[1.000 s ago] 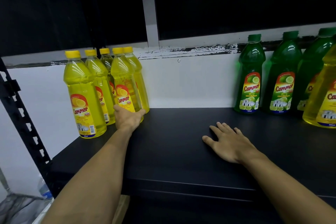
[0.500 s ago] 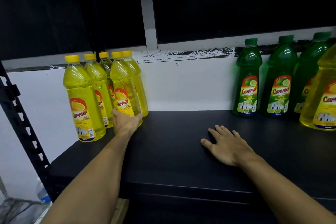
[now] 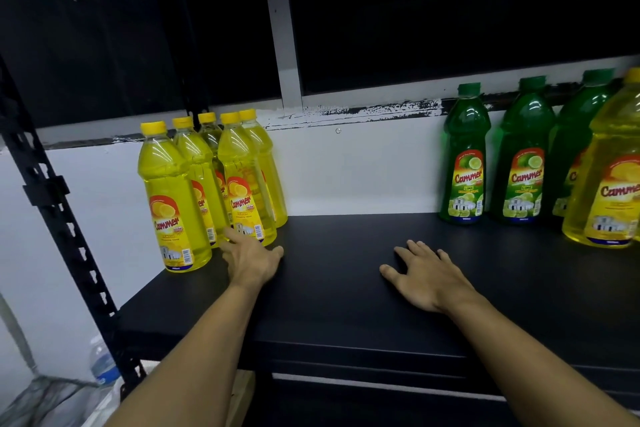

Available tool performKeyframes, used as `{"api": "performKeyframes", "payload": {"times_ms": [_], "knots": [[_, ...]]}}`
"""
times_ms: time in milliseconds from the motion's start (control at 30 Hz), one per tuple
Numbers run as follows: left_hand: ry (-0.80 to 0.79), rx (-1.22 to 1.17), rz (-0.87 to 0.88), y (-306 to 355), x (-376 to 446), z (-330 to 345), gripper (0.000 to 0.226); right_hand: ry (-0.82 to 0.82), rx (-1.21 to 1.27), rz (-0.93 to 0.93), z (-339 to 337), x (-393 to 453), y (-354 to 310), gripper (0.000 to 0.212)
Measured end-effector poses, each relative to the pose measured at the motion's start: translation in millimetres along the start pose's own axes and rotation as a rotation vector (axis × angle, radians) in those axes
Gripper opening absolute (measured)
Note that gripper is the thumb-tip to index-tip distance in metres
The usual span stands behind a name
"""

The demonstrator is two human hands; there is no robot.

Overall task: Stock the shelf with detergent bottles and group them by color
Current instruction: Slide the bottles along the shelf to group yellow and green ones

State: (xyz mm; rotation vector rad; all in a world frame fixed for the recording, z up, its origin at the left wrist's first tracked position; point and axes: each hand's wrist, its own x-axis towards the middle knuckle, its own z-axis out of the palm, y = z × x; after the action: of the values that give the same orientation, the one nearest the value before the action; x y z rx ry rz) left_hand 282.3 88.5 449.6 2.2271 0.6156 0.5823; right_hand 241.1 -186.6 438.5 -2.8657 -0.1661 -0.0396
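Observation:
Several yellow detergent bottles [image 3: 173,198] stand grouped at the left end of the black shelf [image 3: 346,291]. My left hand [image 3: 251,260] lies low on the shelf, its fingertips touching the base of the front yellow bottle [image 3: 244,191], fingers loose and not wrapped around it. My right hand [image 3: 429,277] rests flat on the shelf's middle, fingers spread and holding nothing. Three green bottles [image 3: 465,156] stand in a row at the back right. One more yellow bottle [image 3: 609,177] stands in front of them at the far right edge.
A black perforated upright [image 3: 52,204] frames the shelf's left side. A white wall [image 3: 356,170] backs the shelf, with a dark shelf above. A clear water bottle [image 3: 102,362] and a wire basket [image 3: 38,399] sit below left.
My left hand has slipped down and back from around the front yellow bottle's base to just touching it. My right hand has stayed flat on the shelf.

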Motion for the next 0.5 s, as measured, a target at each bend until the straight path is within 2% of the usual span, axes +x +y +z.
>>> {"api": "performKeyframes", "payload": {"times_ms": [67,167,333,500], "knots": [[-0.034,0.055,0.026,2.5,-18.2,-2.7,0.102,0.051,0.040,-0.004,-2.5,-3.9,-0.5,0.067],[-0.150,0.147,0.163,8.0,-49.9,-1.6,0.084,0.141,0.081,-0.015,-6.0,-14.8,1.7,0.057],[-0.389,0.187,0.379,33.2,-110.7,11.3,0.089,0.157,0.064,-0.017,-11.0,-43.6,15.6,0.050],[-0.630,0.239,0.590,68.9,-171.2,35.2,0.081,0.223,0.107,-0.009,-19.7,-90.0,52.7,0.048]]}}
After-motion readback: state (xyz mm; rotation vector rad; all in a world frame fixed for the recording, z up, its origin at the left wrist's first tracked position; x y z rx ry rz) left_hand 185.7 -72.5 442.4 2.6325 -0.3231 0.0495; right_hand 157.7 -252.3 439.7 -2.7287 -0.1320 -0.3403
